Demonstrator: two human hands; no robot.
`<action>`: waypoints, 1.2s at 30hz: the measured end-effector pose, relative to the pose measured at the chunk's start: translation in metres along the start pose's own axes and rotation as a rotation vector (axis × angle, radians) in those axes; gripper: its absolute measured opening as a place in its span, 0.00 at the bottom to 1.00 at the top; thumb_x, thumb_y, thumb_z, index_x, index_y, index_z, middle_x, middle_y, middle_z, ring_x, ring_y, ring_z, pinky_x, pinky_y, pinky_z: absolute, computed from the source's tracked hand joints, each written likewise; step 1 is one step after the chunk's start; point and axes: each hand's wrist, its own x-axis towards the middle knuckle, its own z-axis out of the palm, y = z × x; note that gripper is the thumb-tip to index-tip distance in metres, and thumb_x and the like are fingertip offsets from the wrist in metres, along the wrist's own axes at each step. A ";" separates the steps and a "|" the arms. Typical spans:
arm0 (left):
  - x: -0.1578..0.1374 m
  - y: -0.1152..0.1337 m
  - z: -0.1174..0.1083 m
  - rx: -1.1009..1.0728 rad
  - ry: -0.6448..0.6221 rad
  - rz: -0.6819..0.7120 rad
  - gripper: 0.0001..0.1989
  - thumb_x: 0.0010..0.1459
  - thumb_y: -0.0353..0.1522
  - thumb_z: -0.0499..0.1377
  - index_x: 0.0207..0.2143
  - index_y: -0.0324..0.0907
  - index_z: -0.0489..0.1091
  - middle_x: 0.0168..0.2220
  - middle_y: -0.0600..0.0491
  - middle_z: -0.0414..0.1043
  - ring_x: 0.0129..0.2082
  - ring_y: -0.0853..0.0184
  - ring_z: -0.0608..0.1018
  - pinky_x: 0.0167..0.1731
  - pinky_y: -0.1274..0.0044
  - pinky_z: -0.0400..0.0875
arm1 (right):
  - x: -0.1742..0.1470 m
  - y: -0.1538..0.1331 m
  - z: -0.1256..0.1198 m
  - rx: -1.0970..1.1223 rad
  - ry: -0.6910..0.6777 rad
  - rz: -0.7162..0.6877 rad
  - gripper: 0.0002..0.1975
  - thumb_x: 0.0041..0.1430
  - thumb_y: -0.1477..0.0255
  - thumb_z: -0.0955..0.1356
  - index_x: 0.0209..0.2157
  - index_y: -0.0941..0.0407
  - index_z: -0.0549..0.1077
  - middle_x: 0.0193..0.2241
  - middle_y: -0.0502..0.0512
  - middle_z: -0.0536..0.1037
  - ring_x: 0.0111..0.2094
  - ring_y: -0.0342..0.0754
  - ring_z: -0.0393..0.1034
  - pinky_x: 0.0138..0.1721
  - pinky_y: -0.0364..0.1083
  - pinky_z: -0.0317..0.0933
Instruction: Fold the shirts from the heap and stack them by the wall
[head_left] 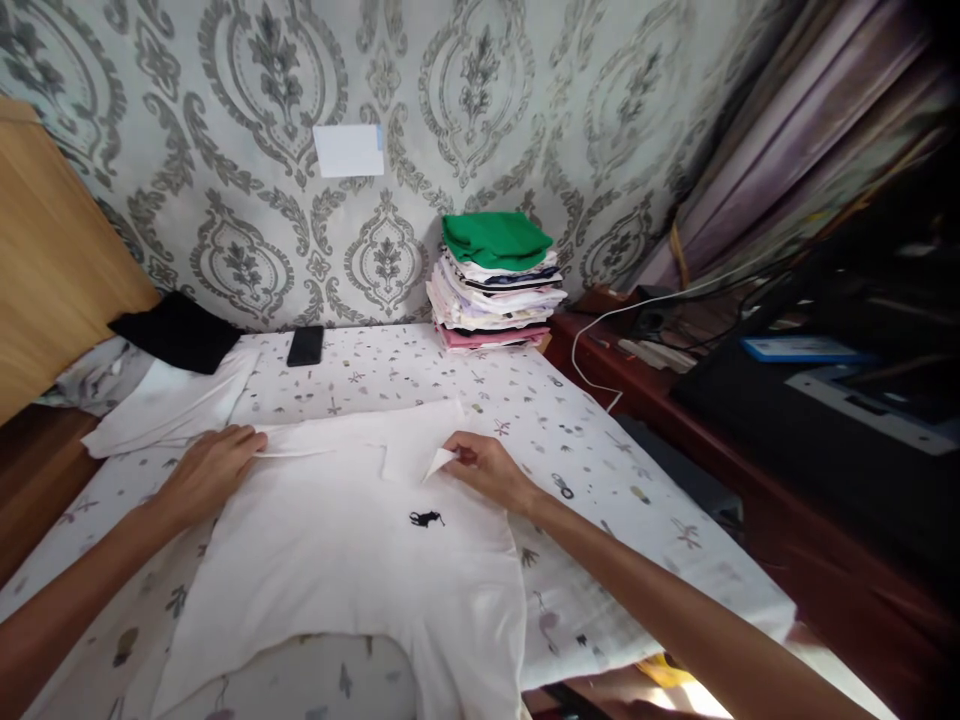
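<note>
We have a white shirt [337,540] spread on the patterned sheet [360,370], its small black emblem [426,519] facing up. Our right hand [487,470] has its grip pinched together, thumb and fingers closed on a small raised flap of the shirt just beyond the emblem. Our left hand [217,465] lies back up at the shirt's far left edge, fingers over the fabric; we cannot tell how tightly its grip closes. Beside that hand we see another white garment [172,400], with a black cloth [184,330] at its far end. A dark phone [305,346] lies flat near them. Farther right, near the wall [480,100], stands a stack of folded clothes [495,305] topped by a green garment [495,240].
</note>
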 end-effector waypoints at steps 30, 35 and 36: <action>0.026 -0.002 0.057 -0.123 -0.146 -0.409 0.42 0.66 0.51 0.38 0.70 0.28 0.46 0.73 0.39 0.38 0.73 0.55 0.45 0.68 0.57 0.44 | 0.109 0.039 0.031 -1.063 -0.086 0.011 0.35 0.70 0.50 0.48 0.70 0.53 0.54 0.71 0.57 0.50 0.72 0.55 0.41 0.68 0.61 0.42; 0.026 -0.002 0.059 -0.092 -0.126 -0.393 0.41 0.66 0.50 0.38 0.70 0.28 0.48 0.72 0.39 0.41 0.73 0.55 0.46 0.67 0.57 0.46 | 0.107 0.044 0.016 -1.069 -0.058 0.083 0.34 0.70 0.50 0.50 0.70 0.52 0.54 0.71 0.56 0.50 0.72 0.56 0.41 0.68 0.64 0.41; 0.027 -0.003 0.060 -0.088 -0.124 -0.392 0.41 0.66 0.50 0.38 0.70 0.27 0.48 0.72 0.39 0.41 0.73 0.55 0.46 0.67 0.57 0.46 | 0.106 0.047 0.012 -1.056 -0.044 0.106 0.34 0.70 0.50 0.50 0.70 0.52 0.54 0.71 0.56 0.50 0.72 0.56 0.41 0.68 0.65 0.41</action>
